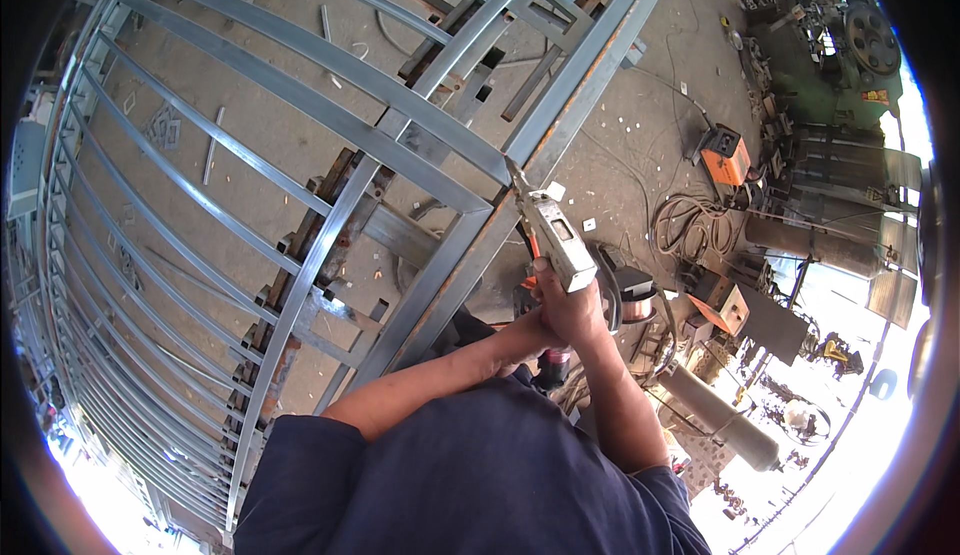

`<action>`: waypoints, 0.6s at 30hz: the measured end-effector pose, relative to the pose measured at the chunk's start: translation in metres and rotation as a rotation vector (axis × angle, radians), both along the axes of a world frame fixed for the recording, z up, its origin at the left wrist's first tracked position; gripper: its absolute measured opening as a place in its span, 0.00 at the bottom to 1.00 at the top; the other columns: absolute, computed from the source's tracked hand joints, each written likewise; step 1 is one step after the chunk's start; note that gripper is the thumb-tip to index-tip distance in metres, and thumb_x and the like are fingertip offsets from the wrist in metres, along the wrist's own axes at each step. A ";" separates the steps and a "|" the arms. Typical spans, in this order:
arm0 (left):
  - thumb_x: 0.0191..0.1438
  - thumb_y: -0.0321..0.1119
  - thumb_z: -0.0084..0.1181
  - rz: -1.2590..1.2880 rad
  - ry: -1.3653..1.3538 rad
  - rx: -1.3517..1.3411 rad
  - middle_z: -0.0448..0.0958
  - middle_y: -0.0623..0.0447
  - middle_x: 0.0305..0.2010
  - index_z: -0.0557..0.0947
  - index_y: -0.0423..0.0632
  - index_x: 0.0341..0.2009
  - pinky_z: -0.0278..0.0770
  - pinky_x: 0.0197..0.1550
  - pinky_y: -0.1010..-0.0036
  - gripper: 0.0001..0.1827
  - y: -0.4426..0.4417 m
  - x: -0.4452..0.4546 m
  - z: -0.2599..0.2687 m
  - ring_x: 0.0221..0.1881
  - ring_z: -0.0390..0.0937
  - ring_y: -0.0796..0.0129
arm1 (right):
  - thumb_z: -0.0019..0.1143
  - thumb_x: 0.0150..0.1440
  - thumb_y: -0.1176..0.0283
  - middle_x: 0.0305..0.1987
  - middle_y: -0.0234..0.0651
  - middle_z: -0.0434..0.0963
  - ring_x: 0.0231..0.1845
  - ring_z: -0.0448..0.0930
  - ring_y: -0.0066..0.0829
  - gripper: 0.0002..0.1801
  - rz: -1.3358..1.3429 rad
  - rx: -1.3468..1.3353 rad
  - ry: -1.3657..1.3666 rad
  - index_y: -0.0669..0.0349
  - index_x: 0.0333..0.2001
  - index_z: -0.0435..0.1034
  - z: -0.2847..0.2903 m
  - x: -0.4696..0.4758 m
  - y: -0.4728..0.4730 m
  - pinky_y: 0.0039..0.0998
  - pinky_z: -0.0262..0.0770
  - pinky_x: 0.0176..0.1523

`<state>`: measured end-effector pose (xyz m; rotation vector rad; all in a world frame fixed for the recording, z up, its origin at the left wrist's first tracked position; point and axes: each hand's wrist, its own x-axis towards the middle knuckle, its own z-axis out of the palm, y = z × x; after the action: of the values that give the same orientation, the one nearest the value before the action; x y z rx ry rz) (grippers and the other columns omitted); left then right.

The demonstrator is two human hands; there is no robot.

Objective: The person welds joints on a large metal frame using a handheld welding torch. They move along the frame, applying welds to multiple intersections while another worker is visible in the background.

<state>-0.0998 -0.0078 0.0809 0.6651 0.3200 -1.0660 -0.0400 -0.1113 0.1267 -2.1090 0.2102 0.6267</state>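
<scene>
My right hand (574, 307) is closed round the rear of a torch-like hand tool (562, 243) with a boxy, whitish, worn metal body. Its narrow tip points up and left and meets a corner joint of the galvanized steel tube frame (465, 201), beside a long steel tube (585, 67). My left forearm crosses in front of my body. My left hand (534, 336) lies against the right wrist, its fingers mostly hidden behind it. Curved steel bars (225, 153) of the frame spread out to the left.
Orange-and-black machines (726, 157), coiled cable (694, 226), a wire spool (637, 309) and a gas cylinder (724, 420) are on the right. Scrap tube pieces (213, 146) lie on the floor under the frame. Rusty notched supports (300, 262) run beneath the bars.
</scene>
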 end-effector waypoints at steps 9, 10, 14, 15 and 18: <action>0.55 0.30 0.65 0.019 0.004 -0.037 0.76 0.60 0.31 0.80 0.48 0.42 0.68 0.34 0.76 0.11 -0.003 -0.004 -0.006 0.31 0.71 0.77 | 0.58 0.67 0.66 0.39 0.40 0.81 0.31 0.81 0.28 0.35 -0.054 0.019 0.014 0.63 0.73 0.56 -0.007 -0.004 -0.003 0.33 0.80 0.38; 0.55 0.29 0.64 0.033 0.009 -0.043 0.76 0.60 0.31 0.80 0.48 0.42 0.68 0.34 0.76 0.10 -0.003 -0.004 -0.005 0.31 0.72 0.76 | 0.58 0.67 0.66 0.39 0.40 0.81 0.31 0.81 0.29 0.35 -0.053 0.004 0.032 0.63 0.73 0.56 -0.006 -0.003 -0.002 0.33 0.80 0.38; 0.56 0.27 0.63 0.025 0.046 -0.029 0.76 0.59 0.30 0.80 0.47 0.41 0.70 0.34 0.75 0.08 -0.002 -0.002 -0.003 0.31 0.72 0.75 | 0.58 0.67 0.65 0.37 0.40 0.81 0.32 0.81 0.29 0.34 -0.052 -0.021 0.064 0.63 0.72 0.57 -0.001 0.000 0.000 0.33 0.80 0.40; 0.56 0.27 0.63 0.030 0.042 -0.039 0.76 0.59 0.30 0.80 0.47 0.41 0.69 0.34 0.75 0.08 -0.001 -0.001 -0.001 0.30 0.72 0.75 | 0.58 0.67 0.65 0.37 0.39 0.81 0.32 0.82 0.29 0.34 -0.053 -0.018 0.062 0.63 0.72 0.58 -0.001 0.001 0.000 0.33 0.80 0.40; 0.56 0.26 0.63 0.021 0.023 -0.083 0.76 0.59 0.30 0.80 0.47 0.40 0.69 0.34 0.75 0.07 -0.001 -0.004 -0.008 0.30 0.72 0.75 | 0.57 0.67 0.66 0.39 0.40 0.81 0.34 0.81 0.29 0.32 0.024 -0.082 0.063 0.64 0.71 0.59 -0.003 0.002 -0.005 0.34 0.79 0.41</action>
<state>-0.1035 -0.0087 0.0734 0.5749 0.3004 -1.0614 -0.0375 -0.1158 0.1242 -2.1751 0.2501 0.7102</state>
